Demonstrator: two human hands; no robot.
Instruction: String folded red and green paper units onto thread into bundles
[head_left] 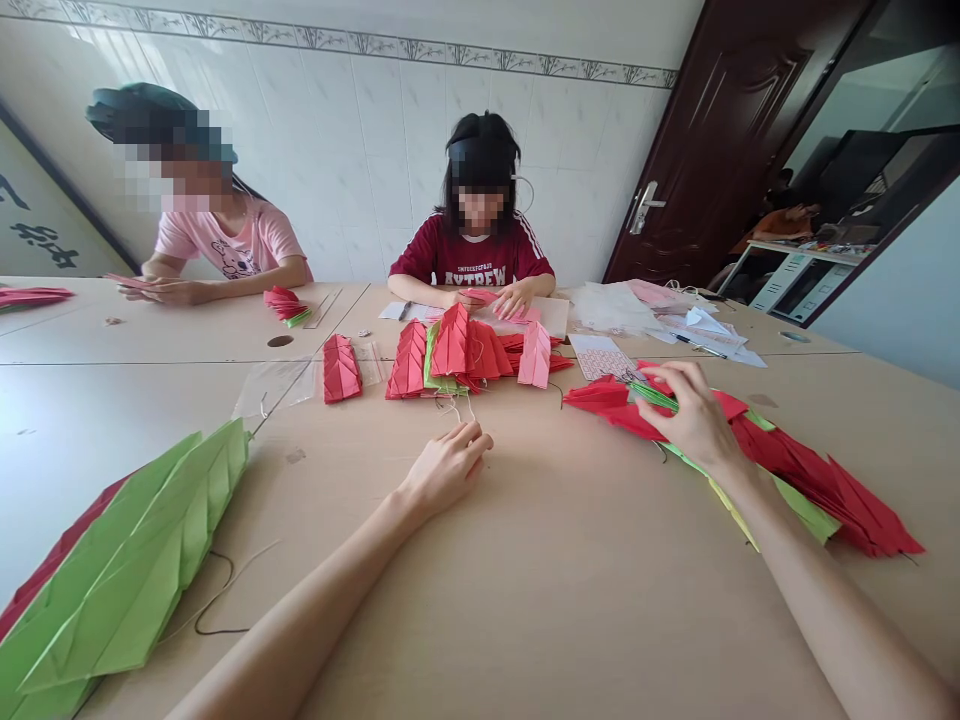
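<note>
Starting with the left hand [446,465], where is it seen?

— It is laid low over the bare table [570,580], near the middle, with the forearm stretched out behind it. The fingers are drawn together and the thumb is pressed against them.

Is anything pinched there?

— That cannot be told. Thin loose threads [457,406] are seen just beyond the fingertips, trailing from the pile of folded red paper [465,352] at the table's centre, but contact is not shown clearly.

And the right hand [694,415]?

— It is placed on the far end of a long stack of red and green folded paper [817,475], which is spread along the table's right side. The fingers are fanned apart and bent down over the paper; the palm is laid on top.

What else is set out on the table?

— A large green folded sheet [135,560] is seen at the near left corner, with a dark cord [219,605] curled beside it. A single red folded piece [341,368] is laid left of the centre pile, next to a clear plastic sheet [274,385].

Are others seated there?

— Two people are seated opposite: a person in a pink shirt [225,245] at the left, and a person in a dark red shirt [472,258] in the middle, whose hands are held on pink paper.
</note>
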